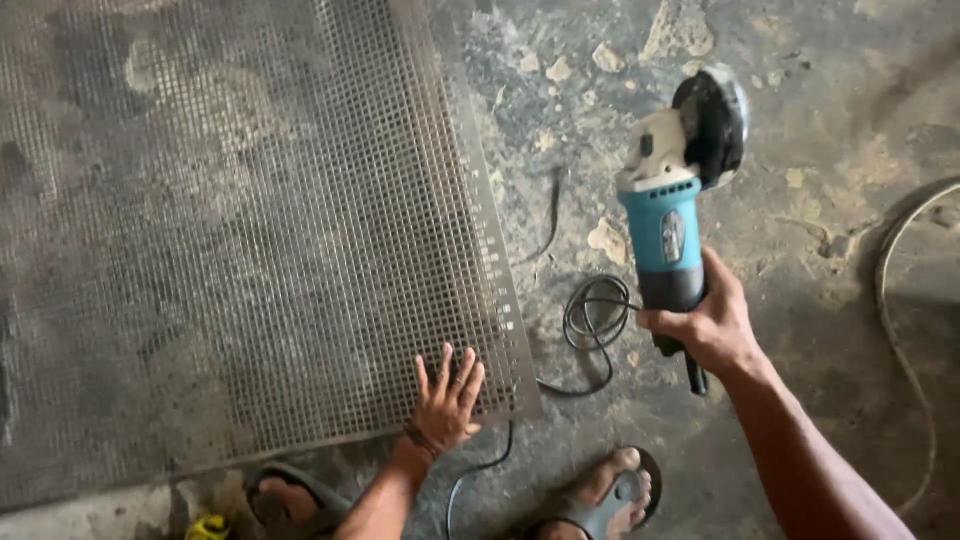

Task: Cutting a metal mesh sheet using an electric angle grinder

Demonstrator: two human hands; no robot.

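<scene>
Right hand (705, 325) grips angle grinder (672, 200) (disc raised); left hand (447, 398) flat, fingers spread, on perforated metal sheet (240, 230).

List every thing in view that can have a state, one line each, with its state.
Angle grinder: held off the floor, disc end pointing away from the person.
Right hand: gripped around the grinder's rear handle.
Left hand: flat, fingers spread, pressing on the mesh corner.
Perforated metal sheet: lying flat on the floor.
Black power cord: loosely coiled on the floor.
Sandals: on both feet.
</scene>
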